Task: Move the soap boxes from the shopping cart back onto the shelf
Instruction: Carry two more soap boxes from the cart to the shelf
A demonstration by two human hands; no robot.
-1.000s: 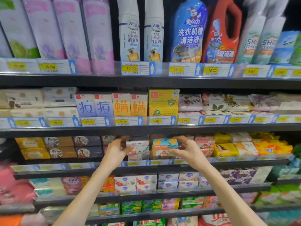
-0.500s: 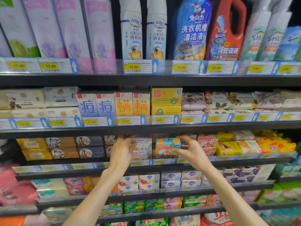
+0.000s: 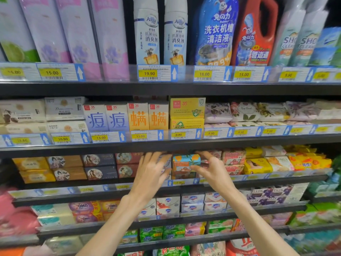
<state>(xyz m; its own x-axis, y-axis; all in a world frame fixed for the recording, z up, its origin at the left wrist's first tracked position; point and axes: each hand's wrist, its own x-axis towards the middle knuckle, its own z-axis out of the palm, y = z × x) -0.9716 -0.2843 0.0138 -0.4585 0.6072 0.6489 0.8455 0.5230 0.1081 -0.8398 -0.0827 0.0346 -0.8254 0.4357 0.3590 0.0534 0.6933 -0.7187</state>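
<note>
A: Where is the soap box just now?

B: The orange-and-teal Goat Soap box (image 3: 185,160) sits on the third shelf (image 3: 276,179), on top of another box, near the middle of the view. It looks already seated in its row, face outward so the label reads from the aisle.

A: And the hands?

B: The right hand (image 3: 212,169) is at about 3 o'clock of the box, fingers loosely spread, fingertips touching its right edge and front face. That is no real grip; I'd judge it is nudging the box square. The left hand (image 3: 153,171) is at 9 o'clock, fingers spread and flat over the neighbouring boxes, which it hides. Whether it presses them or only hovers, I cannot tell.

A: Why both hands?

B: Probably to steady the neighbouring stack while the box is aligned with the shelf lip and the price tag (image 3: 178,182) at 6 o'clock. The shopping cart is out of view.
</note>
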